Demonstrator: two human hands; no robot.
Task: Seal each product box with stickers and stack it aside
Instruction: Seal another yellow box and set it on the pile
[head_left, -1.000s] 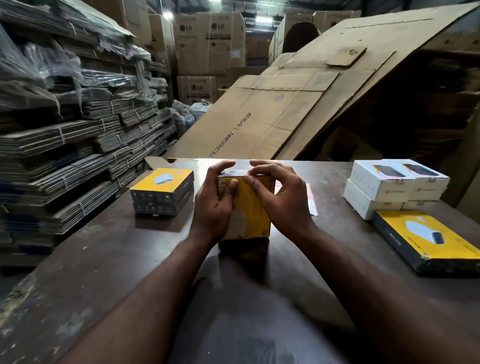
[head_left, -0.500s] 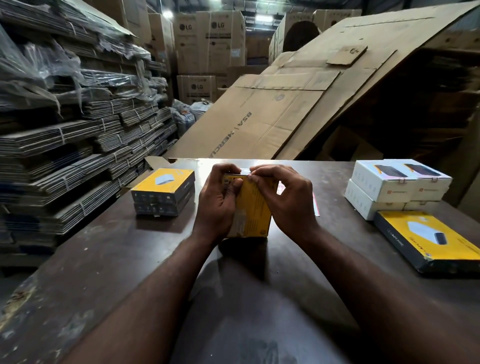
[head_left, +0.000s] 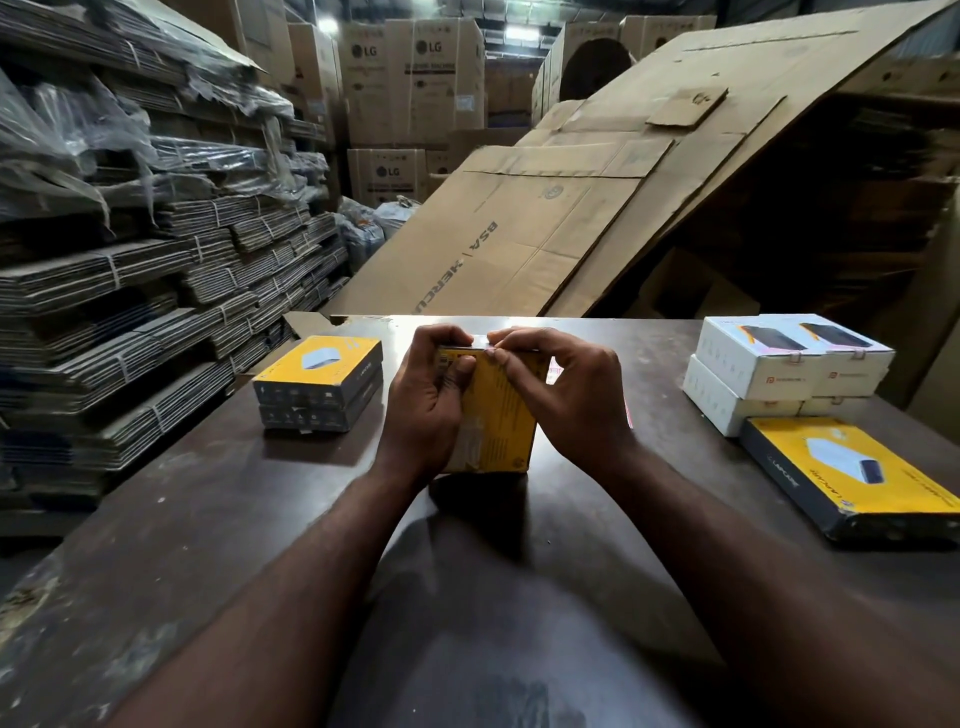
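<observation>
A yellow product box (head_left: 498, 421) stands upright on its end in the middle of the brown table (head_left: 208, 519). My left hand (head_left: 431, 405) grips its left side, thumb on the near face. My right hand (head_left: 566, 395) rests against its right side, with fingertips pinched on a small clear sticker (head_left: 480, 341) at the box's top edge. A stack of two yellow boxes (head_left: 319, 382) lies to the left. A sheet with a red edge (head_left: 556, 371) shows behind my right hand, mostly hidden.
At the right sit several white boxes (head_left: 779, 369) stacked two high, and a larger flat yellow box (head_left: 857, 473) in front of them. Bundled flattened cartons (head_left: 130, 291) fill the left. A big cardboard sheet (head_left: 597, 197) leans behind the table.
My right fingertips have drawn together at the top edge of the box, pinching the sticker there. The box stays upright in the same spot, and my left hand keeps its grip.
</observation>
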